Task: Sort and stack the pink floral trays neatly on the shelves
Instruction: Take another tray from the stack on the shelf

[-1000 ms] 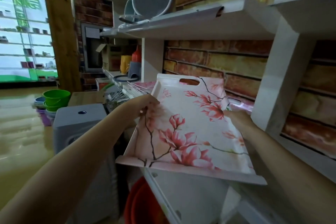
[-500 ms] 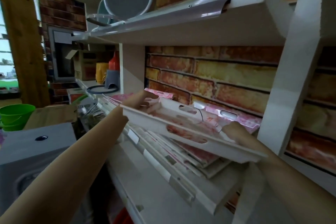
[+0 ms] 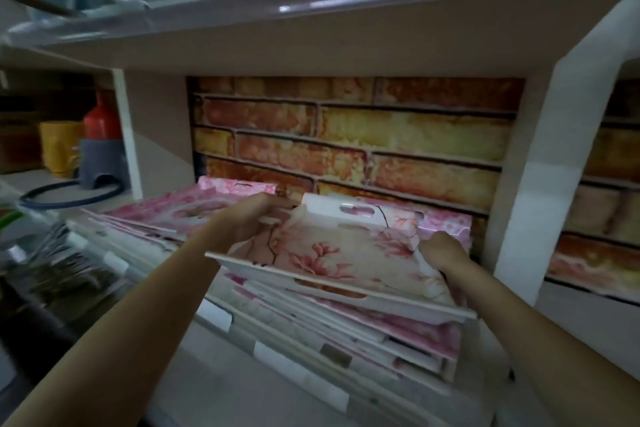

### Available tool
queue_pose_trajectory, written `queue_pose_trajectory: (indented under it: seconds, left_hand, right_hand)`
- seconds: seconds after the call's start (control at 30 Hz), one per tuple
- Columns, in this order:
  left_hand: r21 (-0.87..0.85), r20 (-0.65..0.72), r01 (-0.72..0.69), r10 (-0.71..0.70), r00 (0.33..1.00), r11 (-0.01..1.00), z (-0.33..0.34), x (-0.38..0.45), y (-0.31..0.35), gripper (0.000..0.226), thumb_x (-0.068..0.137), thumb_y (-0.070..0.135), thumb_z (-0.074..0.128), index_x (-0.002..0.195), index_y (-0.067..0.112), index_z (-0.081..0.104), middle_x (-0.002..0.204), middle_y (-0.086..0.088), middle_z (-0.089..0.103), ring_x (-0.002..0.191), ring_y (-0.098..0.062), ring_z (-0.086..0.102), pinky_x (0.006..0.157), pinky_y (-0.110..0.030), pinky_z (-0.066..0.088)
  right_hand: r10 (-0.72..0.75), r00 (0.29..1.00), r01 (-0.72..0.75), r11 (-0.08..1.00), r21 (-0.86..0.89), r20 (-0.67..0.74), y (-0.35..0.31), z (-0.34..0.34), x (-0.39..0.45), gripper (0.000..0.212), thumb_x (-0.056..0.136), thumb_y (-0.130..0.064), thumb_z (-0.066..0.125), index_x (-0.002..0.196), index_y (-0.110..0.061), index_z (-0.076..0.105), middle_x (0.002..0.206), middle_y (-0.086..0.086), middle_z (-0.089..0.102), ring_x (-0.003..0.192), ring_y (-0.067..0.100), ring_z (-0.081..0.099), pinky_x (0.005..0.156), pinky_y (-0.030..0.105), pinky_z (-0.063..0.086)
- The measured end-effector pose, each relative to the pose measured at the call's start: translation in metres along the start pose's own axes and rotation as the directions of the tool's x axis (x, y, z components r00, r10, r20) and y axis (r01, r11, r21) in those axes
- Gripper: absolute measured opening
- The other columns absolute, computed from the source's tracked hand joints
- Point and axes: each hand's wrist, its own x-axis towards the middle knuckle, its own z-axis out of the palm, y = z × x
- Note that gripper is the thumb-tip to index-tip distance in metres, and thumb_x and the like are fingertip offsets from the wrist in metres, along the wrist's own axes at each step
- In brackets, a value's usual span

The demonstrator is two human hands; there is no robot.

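Observation:
A pink floral tray [image 3: 346,256] with white rims and cut-out handles lies tilted on top of a stack of similar trays [image 3: 363,333] in the shelf bay. My left hand [image 3: 249,218] grips its far left corner. My right hand [image 3: 441,251] holds its right edge, fingers curled over the rim. More pink trays [image 3: 194,208] lie flat to the left, and one [image 3: 446,222] stands behind against the brick wall.
A white shelf board [image 3: 311,35] hangs low overhead, with white dividers at left [image 3: 128,135] and right [image 3: 526,191]. Beyond the left divider stand a yellow cup [image 3: 59,146], a red bottle [image 3: 102,120] and a dark ring [image 3: 69,192]. Wire items [image 3: 62,260] lie at lower left.
The tray went from tilted up in front of me to lowered into the shelf bay onto the stack. Both hands moved forward with it, and my view came closer to the shelf.

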Motion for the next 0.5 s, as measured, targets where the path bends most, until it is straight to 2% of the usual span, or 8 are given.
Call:
queue_pose_trajectory:
  seconds: [0.07,0.1,0.17,0.23,0.3,0.4,0.47,0.5]
  left_hand:
    - [0.076,0.051,0.018,-0.022,0.998,0.997,-0.009,0.009,-0.001,0.014,0.085,0.025,0.058,0.095,0.017,0.063,0.095,-0.004,0.062,0.074,-0.015,0.051,0.066,-0.023,0.037]
    - [0.108,0.077,0.027,-0.035,0.996,0.994,-0.014,0.014,-0.001,0.019,0.083,0.027,0.059,0.098,0.018,0.063,0.097,-0.003,0.064,0.072,-0.014,0.049,0.065,-0.023,0.036]
    - [0.153,0.125,0.023,-0.043,0.991,0.988,-0.023,0.021,0.002,0.025,0.084,0.029,0.058,0.106,0.019,0.062,0.102,-0.001,0.065,0.069,-0.014,0.047,0.063,-0.023,0.035]
    - [0.173,0.171,0.01,-0.04,0.984,0.985,-0.031,0.032,0.005,0.036,0.075,0.032,0.061,0.108,0.021,0.062,0.104,0.0,0.067,0.07,-0.016,0.049,0.062,-0.024,0.037]
    - [0.174,0.199,0.006,-0.041,0.979,0.985,-0.037,0.043,0.003,0.042,0.071,0.033,0.061,0.11,0.02,0.063,0.103,-0.001,0.068,0.07,-0.017,0.05,0.062,-0.025,0.037]
    - [0.145,0.197,-0.013,-0.016,0.98,0.989,-0.038,0.059,-0.005,0.02,0.086,0.024,0.056,0.105,0.018,0.063,0.099,-0.003,0.067,0.068,-0.015,0.047,0.061,-0.023,0.035]
    - [0.152,0.187,-0.017,-0.012,0.982,0.988,-0.037,0.068,-0.009,0.012,0.09,0.02,0.054,0.096,0.02,0.064,0.1,-0.003,0.067,0.075,-0.014,0.05,0.062,-0.022,0.035]
    - [0.159,0.191,-0.018,-0.013,0.982,0.987,-0.038,0.071,-0.01,0.011,0.089,0.021,0.055,0.094,0.021,0.064,0.1,-0.003,0.067,0.079,-0.015,0.051,0.063,-0.022,0.035]
  right_hand:
    - [0.054,0.999,-0.054,0.997,0.054,-0.002,-0.001,0.008,-0.003,0.035,0.096,-0.014,0.044,0.12,0.009,0.055,0.122,0.026,0.06,0.112,0.036,0.058,0.074,0.029,0.039]
    - [0.067,0.998,-0.067,0.993,0.095,0.002,-0.002,0.011,-0.005,0.032,0.096,-0.016,0.046,0.117,0.006,0.056,0.113,0.025,0.062,0.104,0.035,0.06,0.071,0.028,0.038]
    - [0.104,0.995,-0.101,0.981,0.165,-0.006,-0.004,0.012,-0.008,0.015,0.093,-0.017,0.049,0.087,-0.004,0.056,0.078,0.014,0.057,0.069,0.027,0.055,0.057,0.025,0.034]
    - [0.156,0.987,-0.146,0.968,0.205,-0.031,-0.006,0.011,-0.006,0.029,0.09,-0.016,0.05,0.064,-0.014,0.038,0.062,0.005,0.041,0.054,0.017,0.039,0.048,0.024,0.027]
    - [0.173,0.984,-0.157,0.958,0.239,-0.049,-0.011,0.01,-0.011,0.033,0.088,-0.009,0.05,0.059,-0.014,0.035,0.059,0.005,0.04,0.051,0.017,0.037,0.047,0.024,0.026]
    - [0.154,0.987,-0.14,0.956,0.257,-0.035,-0.018,0.012,-0.022,0.034,0.085,0.002,0.049,0.054,-0.009,0.039,0.055,0.006,0.041,0.05,0.018,0.038,0.048,0.025,0.028]
    - [0.13,0.991,-0.119,0.951,0.286,-0.018,-0.019,0.016,-0.027,0.035,0.085,0.003,0.049,0.053,-0.009,0.043,0.051,0.003,0.043,0.052,0.018,0.038,0.05,0.025,0.027]
    - [0.119,0.993,-0.109,0.946,0.306,-0.014,-0.019,0.018,-0.03,0.031,0.085,0.003,0.05,0.056,-0.007,0.05,0.051,0.003,0.045,0.054,0.019,0.039,0.052,0.025,0.028]
